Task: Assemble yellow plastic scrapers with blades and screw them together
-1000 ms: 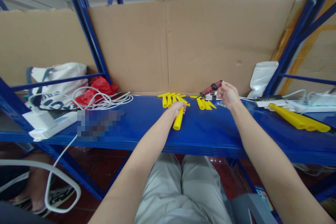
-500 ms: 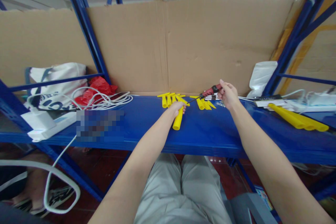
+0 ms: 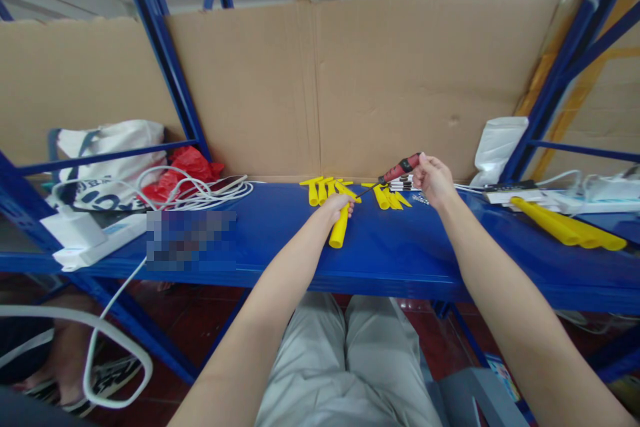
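My left hand (image 3: pixel 342 205) is closed around a yellow tapered tube (image 3: pixel 337 233), its wide end toward me over the blue shelf. In my right hand (image 3: pixel 431 177) is the end of a red-and-black handled screwdriver (image 3: pixel 401 168), pinched by the fingers. The thin dark shaft slopes down left to the upper end of the held tube at my left hand; its tip is hidden there. Behind my left hand lie several yellow pieces (image 3: pixel 313 195) with crossbars. Another group of yellow pieces (image 3: pixel 384 199) rests below the screwdriver.
Yellow tubes (image 3: pixel 570 227) lie at the right, by white power strips (image 3: pixel 595 200). A cardboard sheet (image 3: pixel 400 80) stands along the back. On the left are coiled white cables (image 3: pixel 215 195), a red plastic bag (image 3: pixel 187 170), a cloth bag (image 3: pixel 113 160) and a person's leg and shoe (image 3: pixel 107 377).
The screwdriver handle has turned slightly and tilted a little within my right fingers. My left hand and the yellow tube stay in place.
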Demonstrator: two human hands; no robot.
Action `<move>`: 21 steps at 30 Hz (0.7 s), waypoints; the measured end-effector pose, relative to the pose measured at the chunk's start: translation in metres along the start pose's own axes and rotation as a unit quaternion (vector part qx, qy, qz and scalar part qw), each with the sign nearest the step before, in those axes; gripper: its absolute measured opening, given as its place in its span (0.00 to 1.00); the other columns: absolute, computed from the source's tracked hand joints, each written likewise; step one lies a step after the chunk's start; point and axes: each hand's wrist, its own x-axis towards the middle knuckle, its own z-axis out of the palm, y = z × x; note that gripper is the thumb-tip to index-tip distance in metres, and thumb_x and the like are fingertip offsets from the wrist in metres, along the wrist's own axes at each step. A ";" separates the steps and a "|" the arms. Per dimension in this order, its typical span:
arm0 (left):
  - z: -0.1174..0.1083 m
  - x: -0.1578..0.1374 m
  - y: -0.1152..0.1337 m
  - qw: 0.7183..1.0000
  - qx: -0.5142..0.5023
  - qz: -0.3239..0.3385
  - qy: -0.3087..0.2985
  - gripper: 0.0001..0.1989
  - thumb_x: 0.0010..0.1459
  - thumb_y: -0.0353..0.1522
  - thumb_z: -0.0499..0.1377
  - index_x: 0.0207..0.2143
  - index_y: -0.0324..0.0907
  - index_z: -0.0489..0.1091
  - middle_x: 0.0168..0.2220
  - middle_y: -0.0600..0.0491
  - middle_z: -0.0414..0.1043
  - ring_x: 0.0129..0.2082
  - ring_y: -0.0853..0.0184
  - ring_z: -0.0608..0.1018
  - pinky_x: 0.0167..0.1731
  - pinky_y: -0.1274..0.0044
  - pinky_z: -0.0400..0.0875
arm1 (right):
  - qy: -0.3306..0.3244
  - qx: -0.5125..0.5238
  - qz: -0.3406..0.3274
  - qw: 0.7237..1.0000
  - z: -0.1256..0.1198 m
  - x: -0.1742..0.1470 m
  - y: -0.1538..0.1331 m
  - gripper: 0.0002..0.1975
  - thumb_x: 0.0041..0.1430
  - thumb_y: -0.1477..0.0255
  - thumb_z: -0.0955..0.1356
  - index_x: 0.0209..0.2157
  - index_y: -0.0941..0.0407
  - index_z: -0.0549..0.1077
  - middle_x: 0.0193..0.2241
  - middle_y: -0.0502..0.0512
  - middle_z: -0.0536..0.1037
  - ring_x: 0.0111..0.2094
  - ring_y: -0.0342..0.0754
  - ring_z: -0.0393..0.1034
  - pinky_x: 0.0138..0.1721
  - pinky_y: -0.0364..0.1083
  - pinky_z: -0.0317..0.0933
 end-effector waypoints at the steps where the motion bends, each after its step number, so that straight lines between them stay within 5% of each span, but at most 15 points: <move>1: 0.000 0.000 0.000 1.000 0.001 -0.001 -0.002 0.11 0.54 0.21 0.51 0.21 0.38 0.59 0.12 0.59 0.56 0.12 0.78 0.59 0.15 0.84 0.56 | 0.005 0.002 -0.004 1.000 0.000 0.000 0.000 0.21 0.42 0.57 0.72 0.23 0.54 0.59 0.10 0.40 0.59 0.10 0.36 0.53 0.10 0.37 0.45; 14: 0.000 -0.003 0.000 1.000 -0.001 0.003 -0.007 0.10 0.54 0.20 0.52 0.23 0.39 0.59 0.12 0.60 0.57 0.11 0.78 0.59 0.15 0.84 0.54 | 0.040 -0.018 -0.022 0.999 0.001 0.000 0.002 0.23 0.38 0.54 0.73 0.23 0.54 0.59 0.08 0.37 0.53 0.08 0.34 0.47 0.09 0.37 0.45; 21: 0.001 -0.002 0.000 1.000 0.010 0.005 0.001 0.11 0.54 0.20 0.51 0.21 0.39 0.58 0.12 0.60 0.56 0.11 0.79 0.59 0.15 0.84 0.54 | 0.022 -0.025 -0.012 0.999 0.001 -0.001 0.001 0.22 0.38 0.54 0.73 0.24 0.55 0.63 0.09 0.40 0.59 0.09 0.36 0.52 0.09 0.37 0.44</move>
